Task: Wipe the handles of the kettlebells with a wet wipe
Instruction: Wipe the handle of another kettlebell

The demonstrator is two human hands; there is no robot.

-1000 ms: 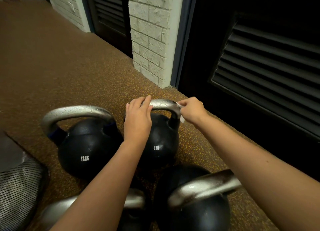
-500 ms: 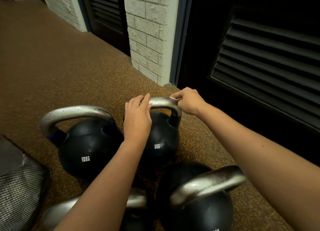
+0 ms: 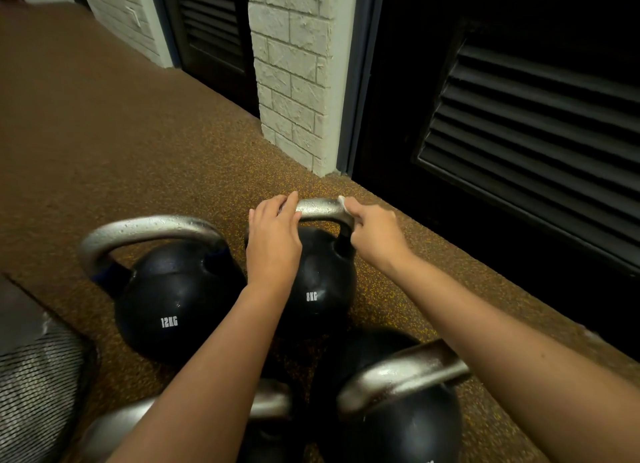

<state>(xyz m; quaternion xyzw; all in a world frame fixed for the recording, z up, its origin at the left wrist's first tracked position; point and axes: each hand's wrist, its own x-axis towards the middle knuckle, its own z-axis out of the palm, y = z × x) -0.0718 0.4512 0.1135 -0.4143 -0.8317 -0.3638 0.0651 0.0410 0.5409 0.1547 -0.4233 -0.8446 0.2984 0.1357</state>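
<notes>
Four black kettlebells stand on the speckled floor. Far left: 12KG kettlebell. Right of it: 8KG kettlebell. Left hand grips its handle at the left end. Right hand pinches a wet wipe against the handle's right corner.

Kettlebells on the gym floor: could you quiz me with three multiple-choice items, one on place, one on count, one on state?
1. Where is the wet wipe?
A. on the 8KG kettlebell handle's right bend
B. on the floor
C. on the 12KG kettlebell

2. How many kettlebells show?
A. two
B. four
C. six

3. What is the left hand doing?
A. hanging idle
B. lifting the mesh basket
C. resting over the 8KG handle

Answers: 1 A, the right hand pinches it there. 2 B, two behind, two in front. 3 C, its fingers lie over the handle's left end.
</notes>
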